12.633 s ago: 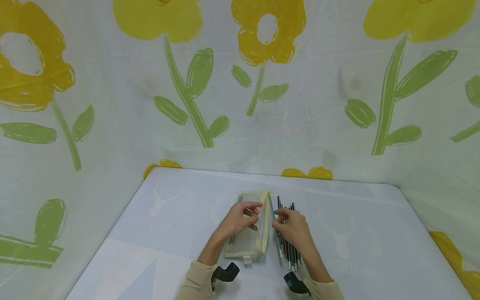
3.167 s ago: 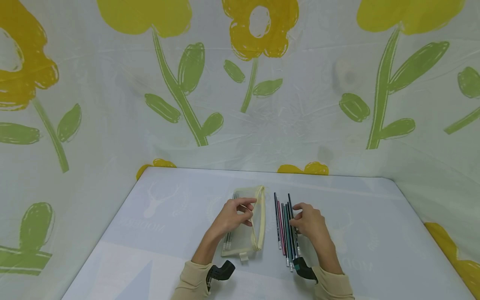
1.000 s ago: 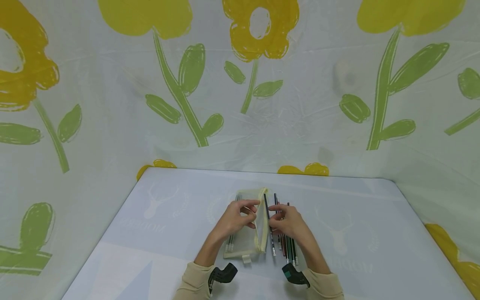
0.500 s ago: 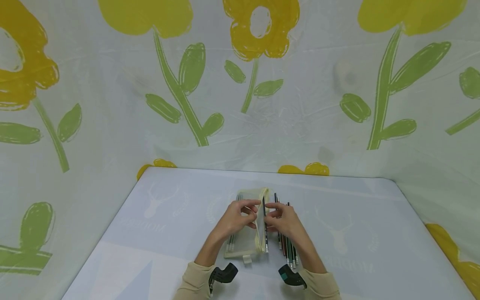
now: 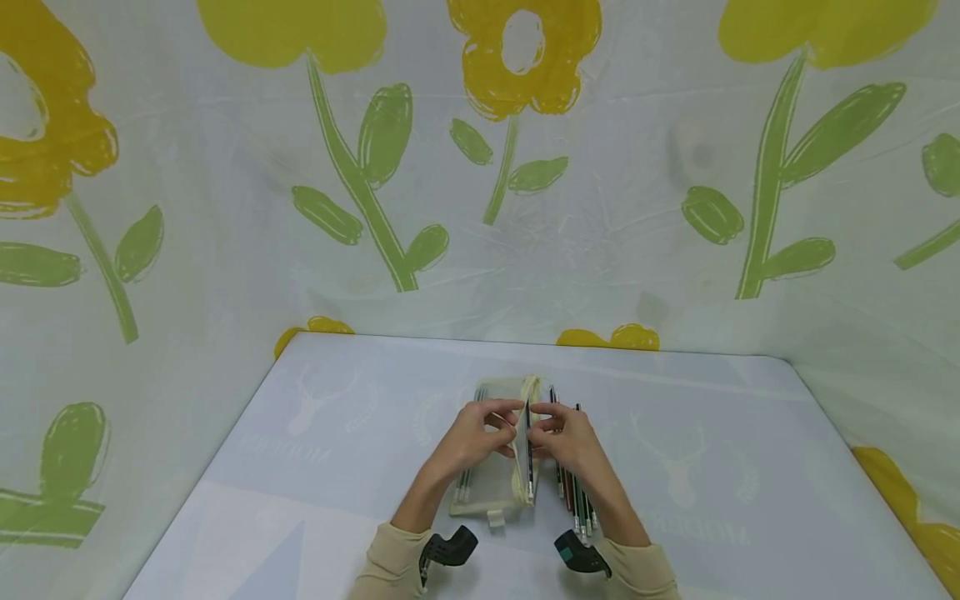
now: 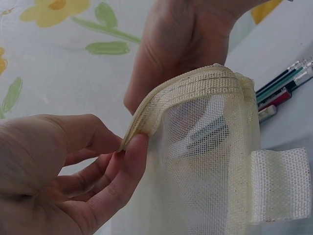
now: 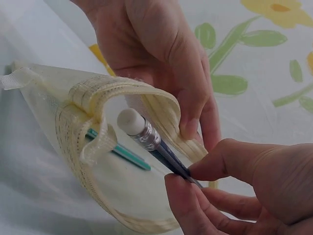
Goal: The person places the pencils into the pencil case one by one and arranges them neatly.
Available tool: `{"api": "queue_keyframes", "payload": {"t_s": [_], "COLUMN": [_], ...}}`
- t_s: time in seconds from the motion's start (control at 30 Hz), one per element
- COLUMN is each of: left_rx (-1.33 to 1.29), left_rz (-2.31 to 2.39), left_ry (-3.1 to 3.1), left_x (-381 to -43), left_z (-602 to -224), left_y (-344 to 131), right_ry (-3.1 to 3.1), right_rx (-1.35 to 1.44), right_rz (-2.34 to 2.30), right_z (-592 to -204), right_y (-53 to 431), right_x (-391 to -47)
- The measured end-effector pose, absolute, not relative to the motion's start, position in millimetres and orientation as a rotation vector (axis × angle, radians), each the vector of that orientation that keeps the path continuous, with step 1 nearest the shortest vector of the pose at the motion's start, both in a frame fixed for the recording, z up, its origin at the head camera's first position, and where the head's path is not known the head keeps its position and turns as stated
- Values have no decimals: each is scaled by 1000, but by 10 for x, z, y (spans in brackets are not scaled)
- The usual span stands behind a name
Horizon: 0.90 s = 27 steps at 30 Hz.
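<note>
My left hand pinches the zipped edge of a pale yellow mesh pencil case, and its mouth gapes. Between the right hand's thumb and fingers is a dark blue pencil, its white eraser toward the right wrist camera. That pencil lies lengthwise at the case's mouth, and its far end is hidden. A teal pencil shows inside the case in the right wrist view. More pencils show through the mesh along the case's left side.
Several loose pencils lie right of the case, partly under the right hand. A white fabric tab sticks out from the case's near end. The white table meets a flower-printed curtain at the back.
At 12.6 s ago the right hand held a teal pencil by the case; at 3.2 s it was at the loose pencils. Since then it has carried the dark pencil left into the mouth.
</note>
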<state>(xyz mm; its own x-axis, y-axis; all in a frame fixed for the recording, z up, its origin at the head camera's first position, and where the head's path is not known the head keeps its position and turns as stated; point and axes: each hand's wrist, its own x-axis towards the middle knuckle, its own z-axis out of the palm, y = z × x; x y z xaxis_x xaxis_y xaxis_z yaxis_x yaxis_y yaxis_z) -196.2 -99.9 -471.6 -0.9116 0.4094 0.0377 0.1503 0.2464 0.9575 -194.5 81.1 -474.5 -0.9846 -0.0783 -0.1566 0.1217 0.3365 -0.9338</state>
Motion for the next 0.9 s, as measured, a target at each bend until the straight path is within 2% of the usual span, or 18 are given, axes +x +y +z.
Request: {"api": "queue_keyframes", "payload": {"t_s": [0.9], "left_rx": [510], "left_rz": [1743], "left_ry": [2282], "left_x": [-1943], "left_z": [-4702], "left_y": [-1001], "right_ry": [2381], "right_rx": [1], "right_rz": [-1797], "right_z": [-4780], "right_y": [768], "right_x": [-1938]}}
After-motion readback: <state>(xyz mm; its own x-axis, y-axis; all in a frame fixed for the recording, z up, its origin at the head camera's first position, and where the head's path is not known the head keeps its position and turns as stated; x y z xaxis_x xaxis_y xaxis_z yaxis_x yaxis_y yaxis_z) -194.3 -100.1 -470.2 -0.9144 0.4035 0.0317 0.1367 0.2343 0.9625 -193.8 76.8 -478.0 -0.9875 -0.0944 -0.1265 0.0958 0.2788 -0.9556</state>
